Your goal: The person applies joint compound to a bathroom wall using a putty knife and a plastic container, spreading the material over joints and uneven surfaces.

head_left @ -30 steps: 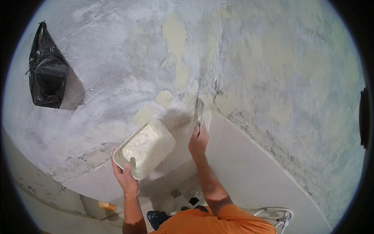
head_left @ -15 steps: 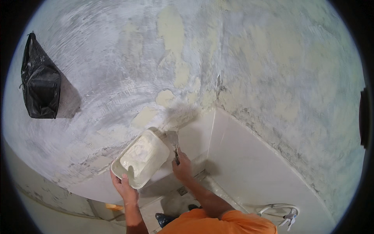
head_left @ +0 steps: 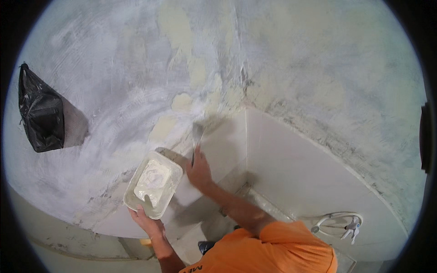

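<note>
Left hand (head_left: 148, 223) has its fingers clamped on the bottom edge of a white rectangular plastic tub (head_left: 169, 186) of creamy paste (head_left: 154, 176), lower left of centre. Right hand's (head_left: 199, 170) fingers are wrapped round a dark-handled metal putty knife (head_left: 197, 133) near mid-frame, though can't tell if the blade's touching the patchy grey-and-cream wall (head_left: 118, 100).

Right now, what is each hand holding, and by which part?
Left hand: the tub, by its near end. Right hand: the putty knife, by its handle.
</note>
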Tool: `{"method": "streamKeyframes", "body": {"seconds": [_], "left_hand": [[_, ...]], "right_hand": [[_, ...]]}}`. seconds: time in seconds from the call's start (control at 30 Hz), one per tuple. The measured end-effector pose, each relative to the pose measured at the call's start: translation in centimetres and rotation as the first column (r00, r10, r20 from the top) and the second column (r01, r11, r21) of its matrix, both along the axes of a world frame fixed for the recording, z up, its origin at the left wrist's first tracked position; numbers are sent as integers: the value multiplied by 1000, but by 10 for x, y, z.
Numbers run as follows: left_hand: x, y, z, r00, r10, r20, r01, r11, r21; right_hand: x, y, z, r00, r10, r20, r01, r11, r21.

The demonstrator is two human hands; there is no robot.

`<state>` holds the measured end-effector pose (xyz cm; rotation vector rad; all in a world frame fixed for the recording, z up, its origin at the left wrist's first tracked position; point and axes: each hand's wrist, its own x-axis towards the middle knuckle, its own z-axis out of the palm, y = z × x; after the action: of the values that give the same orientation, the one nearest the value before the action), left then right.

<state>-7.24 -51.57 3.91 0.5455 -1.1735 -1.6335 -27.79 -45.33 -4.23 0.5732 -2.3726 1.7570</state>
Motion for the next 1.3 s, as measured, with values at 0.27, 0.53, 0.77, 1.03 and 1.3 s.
{"method": "streamKeyframes", "body": {"seconds": [0.27,0.53,0.77,1.03,1.3], "left_hand": [[-27,-16,20,984,-159,-78,149,982,-118],[23,-22,-15,1000,-24,4,25,996,-91],[43,-30,-26,997,82,-5,-82,994,-79],[51,-39,-3,994,101,-52,-105,991,-85],[49,-32,-4,998,57,-26,-60,992,-114]], "right_hand": [[14,77,-26,979,197,-59,-195,980,39],[-76,89,41,988,-136,-67,117,965,-235],[23,0,-14,999,18,-35,-20,998,-55],[17,85,26,992,5,-124,-16,996,-84],[-91,69,88,957,-250,-145,217,953,-209]]}}
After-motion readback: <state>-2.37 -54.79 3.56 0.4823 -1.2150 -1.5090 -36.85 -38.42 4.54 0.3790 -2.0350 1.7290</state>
